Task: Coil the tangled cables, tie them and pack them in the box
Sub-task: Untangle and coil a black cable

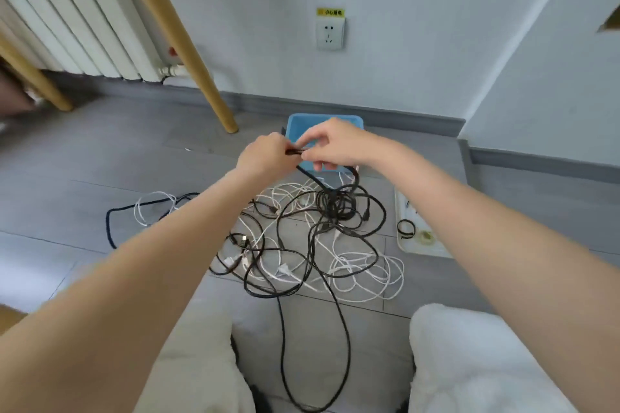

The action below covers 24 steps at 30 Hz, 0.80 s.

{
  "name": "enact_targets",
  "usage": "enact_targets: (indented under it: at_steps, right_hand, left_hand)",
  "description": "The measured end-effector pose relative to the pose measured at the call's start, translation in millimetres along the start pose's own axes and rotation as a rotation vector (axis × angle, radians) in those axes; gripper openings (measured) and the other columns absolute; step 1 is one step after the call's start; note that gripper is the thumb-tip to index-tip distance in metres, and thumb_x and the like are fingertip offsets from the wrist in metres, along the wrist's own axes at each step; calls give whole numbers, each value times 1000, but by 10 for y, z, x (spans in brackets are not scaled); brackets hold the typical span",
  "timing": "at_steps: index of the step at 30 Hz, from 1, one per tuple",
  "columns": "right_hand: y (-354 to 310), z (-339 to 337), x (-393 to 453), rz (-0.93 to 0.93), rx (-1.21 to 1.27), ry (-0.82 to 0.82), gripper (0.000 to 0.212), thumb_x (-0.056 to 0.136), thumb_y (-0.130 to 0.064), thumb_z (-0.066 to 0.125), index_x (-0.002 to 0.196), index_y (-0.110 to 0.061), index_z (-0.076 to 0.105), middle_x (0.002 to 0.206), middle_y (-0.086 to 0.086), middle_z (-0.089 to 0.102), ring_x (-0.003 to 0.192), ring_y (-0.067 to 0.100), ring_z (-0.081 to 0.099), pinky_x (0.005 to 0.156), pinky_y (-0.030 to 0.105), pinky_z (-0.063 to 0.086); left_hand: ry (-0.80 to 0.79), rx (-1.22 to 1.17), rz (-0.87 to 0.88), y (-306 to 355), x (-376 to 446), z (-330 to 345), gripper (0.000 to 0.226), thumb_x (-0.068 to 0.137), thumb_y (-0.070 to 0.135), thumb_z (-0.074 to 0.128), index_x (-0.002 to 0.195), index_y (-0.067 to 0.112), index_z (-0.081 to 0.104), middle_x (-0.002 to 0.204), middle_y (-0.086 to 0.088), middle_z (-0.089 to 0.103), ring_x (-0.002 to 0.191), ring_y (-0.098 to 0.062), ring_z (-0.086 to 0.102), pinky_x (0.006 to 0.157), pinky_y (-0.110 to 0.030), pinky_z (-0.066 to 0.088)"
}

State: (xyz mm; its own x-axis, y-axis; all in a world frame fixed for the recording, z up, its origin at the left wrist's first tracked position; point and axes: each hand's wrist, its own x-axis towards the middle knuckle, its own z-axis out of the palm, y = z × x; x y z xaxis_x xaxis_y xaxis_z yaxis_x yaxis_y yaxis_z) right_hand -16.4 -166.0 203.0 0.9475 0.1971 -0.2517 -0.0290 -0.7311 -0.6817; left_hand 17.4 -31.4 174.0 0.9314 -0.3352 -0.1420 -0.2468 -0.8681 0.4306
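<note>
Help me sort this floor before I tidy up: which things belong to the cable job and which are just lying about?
Job:
black cable, held by left hand and right hand
tangled cables
blue box
white tray with black ties

Lying about:
wooden legs
radiator
wall socket

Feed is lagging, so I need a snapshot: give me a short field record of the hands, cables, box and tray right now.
left hand: grips a black cable end, raised in front of the box
right hand: fingers pinch the same cable end
pile: black and white cables tangled on the floor, none coiled
black cable: runs from the hands down into the pile
box: blue, open, beyond the pile near the wall; contents hidden by the hands
tray: white, right of the pile, holds small black loops
</note>
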Motion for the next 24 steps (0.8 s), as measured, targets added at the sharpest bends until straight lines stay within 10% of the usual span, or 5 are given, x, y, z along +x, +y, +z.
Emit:
enact_targets:
  at_steps: [3, 15, 20, 24]
  right_hand:
    - [-124, -128, -196, -7, 7, 46, 20, 87, -16, 58, 105, -15, 67, 86, 3, 68, 79, 12, 59, 78, 22, 45]
    - [1207, 520, -6, 440, -23, -72, 27, 93, -2, 43, 112, 2, 62, 87, 8, 61, 62, 11, 51, 50, 12, 41]
    - [1974, 932, 219, 603, -155, -33, 31, 91, 0, 40, 112, 5, 62, 120, 19, 60, 112, 32, 55, 93, 34, 46]
    - [2516, 1226, 531, 679, -154, 105, 30, 91, -3, 44, 117, 3, 57, 126, 21, 51, 116, 37, 49, 98, 38, 42]
  left_hand:
    - [71, 11, -17, -42, -131, -211, 24, 92, 27, 52, 100, 13, 70, 96, -13, 66, 91, -32, 59, 70, -31, 40]
    - [-357, 370, 57, -317, 203, 524, 44, 93, 4, 41, 134, 17, 49, 135, -10, 50, 121, -29, 49, 97, -37, 41]
    - [-475, 277, 115, -308, 513, 1311, 43, 92, 0, 34, 131, 7, 50, 134, -14, 51, 123, -29, 48, 100, -37, 40]
    - [-529, 201, 97, -439, 785, 1925, 42, 91, 2, 38, 131, 11, 50, 135, -10, 51, 124, -28, 46, 101, -34, 38]
